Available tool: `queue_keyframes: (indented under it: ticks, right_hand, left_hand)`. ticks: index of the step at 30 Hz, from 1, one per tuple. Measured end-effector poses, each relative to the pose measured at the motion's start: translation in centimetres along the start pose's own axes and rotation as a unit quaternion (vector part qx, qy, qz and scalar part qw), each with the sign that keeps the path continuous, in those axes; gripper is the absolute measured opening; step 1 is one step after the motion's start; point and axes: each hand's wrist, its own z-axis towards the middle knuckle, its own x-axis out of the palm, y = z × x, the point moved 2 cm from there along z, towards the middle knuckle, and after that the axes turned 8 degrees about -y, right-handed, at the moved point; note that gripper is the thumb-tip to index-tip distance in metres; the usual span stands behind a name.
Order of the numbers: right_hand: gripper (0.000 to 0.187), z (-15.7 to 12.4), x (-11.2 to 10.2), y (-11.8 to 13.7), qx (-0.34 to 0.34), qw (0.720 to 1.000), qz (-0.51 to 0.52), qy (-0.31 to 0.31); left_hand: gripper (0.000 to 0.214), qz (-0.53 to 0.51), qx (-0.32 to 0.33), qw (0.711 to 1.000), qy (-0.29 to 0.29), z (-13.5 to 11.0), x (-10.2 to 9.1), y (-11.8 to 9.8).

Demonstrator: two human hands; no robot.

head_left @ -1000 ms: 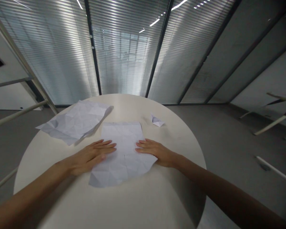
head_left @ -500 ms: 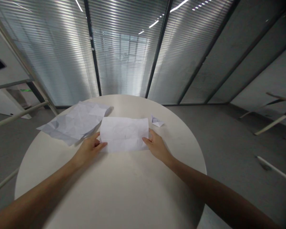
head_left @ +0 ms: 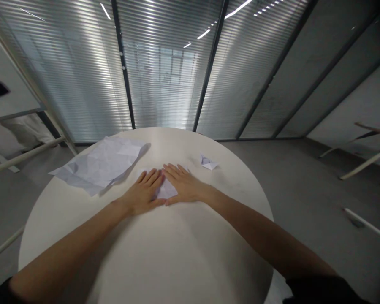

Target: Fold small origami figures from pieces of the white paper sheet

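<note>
Both palms lie flat on a white sheet of paper (head_left: 166, 190) in the middle of the round table. My left hand (head_left: 145, 192) covers the sheet's left part with its fingers stretched out. On the right part rests my right hand (head_left: 185, 184), fingers extended too. The fingertips and thumbs of the two hands nearly meet, framing a small triangle of visible paper. Most of the sheet is hidden under the hands, so its folds cannot be made out. To the right of my right hand stands a small folded paper piece (head_left: 209, 163).
A large creased sheet of paper (head_left: 103, 162) lies at the table's left edge, partly overhanging. The white round table (head_left: 158, 253) faces a glass wall with blinds (head_left: 164, 84). A whiteboard frame (head_left: 28, 156) stands at left, and chair legs (head_left: 364, 164) show at right.
Both hands have let go of the sheet's side edges, moved inward and now press flat on it. The sheet's visible outline is much smaller. The other papers have not moved.
</note>
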Motion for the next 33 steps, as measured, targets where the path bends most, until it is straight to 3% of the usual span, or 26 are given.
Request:
queue_keyframes:
  ticks: [3, 6, 15, 18, 22, 25, 28, 33]
  right_hand:
    - [0.105, 0.2, 1.5, -0.7, -0.002, 0.999, 0.016, 0.046]
    - [0.109, -0.9, 2.1, -1.6, 0.015, 0.998, 0.013, 0.053]
    - [0.098, -5.5, 0.5, -3.3, 0.059, 0.997, 0.008, 0.055]
    - [0.1, -6.0, 0.0, -2.5, 0.072, 0.996, -0.01, 0.054]
    - [0.108, -5.9, -0.6, -0.3, 0.101, 0.994, -0.039, 0.025]
    - [0.11, -5.5, -1.2, 1.5, 0.12, 0.991, -0.061, 0.013]
    - [0.112, -5.2, -1.8, 3.1, 0.123, 0.989, -0.08, 0.014]
    - [0.105, -5.2, -2.6, 4.3, 0.093, 0.994, -0.055, 0.014]
  left_hand:
    - [0.086, -0.006, -0.001, 0.999, 0.044, 0.1, 1.2, 0.9]
    - [0.091, -0.001, 0.002, 0.999, 0.051, -0.5, 1.2, 1.6]
    - [0.094, 0.014, -0.012, 0.998, 0.051, -2.1, 0.6, 3.4]
    - [0.082, 0.01, 0.02, 0.999, 0.036, -2.0, -0.5, 2.6]
    - [0.045, -0.008, 0.121, 0.993, 0.014, -1.8, -1.9, -0.1]
    - [0.045, -0.026, 0.159, 0.987, 0.005, -1.7, -2.0, -1.7]
    - [0.053, -0.013, 0.171, 0.985, -0.015, -1.6, -1.6, -1.9]
    - [0.032, 0.008, 0.23, 0.972, -0.039, -2.1, -1.4, -1.5]
